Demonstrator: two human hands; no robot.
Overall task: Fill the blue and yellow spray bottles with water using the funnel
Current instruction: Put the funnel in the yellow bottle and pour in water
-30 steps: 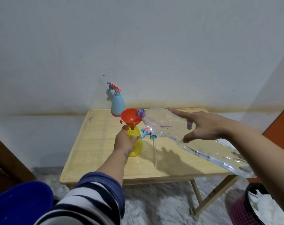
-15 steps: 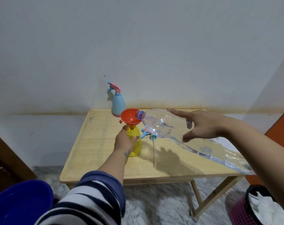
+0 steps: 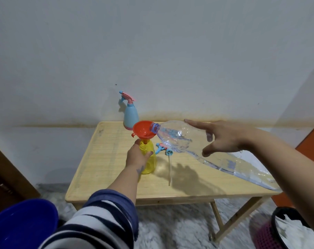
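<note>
— Pouring into the yellow spray bottle (image 3: 149, 159) now, through the orange funnel (image 3: 143, 132) sitting in its open neck. Looking like the second half of the job – the blue spray bottle (image 3: 130, 115) standing at the back of the worktop (image 3: 102, 159) with its pink head already on, so probably filled, though not possible to see any water level in it.

— And still remaining?

— Finishing this pour, lifting out the funnel, then screwing on the loose spray head (image 3: 164, 149) lying just beside the yellow bottle, its thin tube stretching toward the near edge.

— Holding how?

— Left hand (image 3: 137, 156) wrapping around the yellow bottle at the shoulder, grip closed on it, just under the funnel. Right hand (image 3: 222, 139) gripping the clear water bottle (image 3: 188, 141) at the upper body – thumb underneath, index finger pointing along the top. Tilting it down, mouth resting at the funnel rim, touching or nearly so. Base hanging out past the right edge of the worktop, near the forearm.
</note>
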